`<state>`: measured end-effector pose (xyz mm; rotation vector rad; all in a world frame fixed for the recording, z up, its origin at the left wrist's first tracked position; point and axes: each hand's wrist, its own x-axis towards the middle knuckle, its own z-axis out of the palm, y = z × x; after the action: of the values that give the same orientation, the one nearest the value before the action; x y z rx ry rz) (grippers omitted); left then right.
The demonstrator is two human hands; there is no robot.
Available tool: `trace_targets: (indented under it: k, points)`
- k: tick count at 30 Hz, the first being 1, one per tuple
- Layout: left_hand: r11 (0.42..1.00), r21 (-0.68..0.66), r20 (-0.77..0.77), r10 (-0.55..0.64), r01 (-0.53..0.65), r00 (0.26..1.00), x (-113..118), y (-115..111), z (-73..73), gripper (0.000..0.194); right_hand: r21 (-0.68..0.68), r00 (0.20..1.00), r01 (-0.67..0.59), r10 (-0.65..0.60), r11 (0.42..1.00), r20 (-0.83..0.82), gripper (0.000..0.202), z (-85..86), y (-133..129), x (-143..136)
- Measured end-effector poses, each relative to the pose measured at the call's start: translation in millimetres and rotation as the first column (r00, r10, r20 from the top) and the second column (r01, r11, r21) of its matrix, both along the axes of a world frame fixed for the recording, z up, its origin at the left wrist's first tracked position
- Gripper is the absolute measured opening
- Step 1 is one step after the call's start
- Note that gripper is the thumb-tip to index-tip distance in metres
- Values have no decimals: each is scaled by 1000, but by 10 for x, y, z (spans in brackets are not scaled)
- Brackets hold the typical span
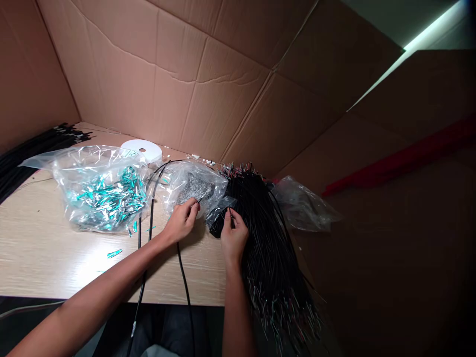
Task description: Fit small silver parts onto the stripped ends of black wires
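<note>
A clear plastic bag of small grey metal parts (195,188) lies mid-table on the pale wooden tabletop (44,248). The left hand (182,220) pinches its near edge, seemingly with a thin black wire. The right hand (233,238) grips strands of the thick bundle of black wires (267,243) just beside it. Further left sits a clear bag of teal metallic terminals (106,193), a white tape roll (142,148) behind.

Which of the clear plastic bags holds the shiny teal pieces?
The big bag on the left, beside the white roll; the middle one holds grey bits.
</note>
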<state>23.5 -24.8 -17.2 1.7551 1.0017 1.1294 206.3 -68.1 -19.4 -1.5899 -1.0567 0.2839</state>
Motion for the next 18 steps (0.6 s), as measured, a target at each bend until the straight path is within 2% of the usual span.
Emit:
trace_targets:
  k: [4, 7, 13, 18]
  points:
    - [999, -29, 24, 22, -22, 999, 8, 28, -13, 29, 61, 955, -298, 297, 953, 29, 44, 186, 323, -246]
    - [999, -26, 40, 36, -35, 999, -1, 49, -28, 26, 80, 910, -414, 413, 907, 32, 29, 264, 514, -375]
    - [997, -15, -22, 80, -80, 997, -6, 69, -61, 24, 157, 928, -354, 367, 922, -62, 18, 104, 643, -386]
    - [996, -35, -23, 83, -84, 996, 2, 59, -23, 23, 173, 938, -309, 330, 935, -107, 15, 138, 622, -431]
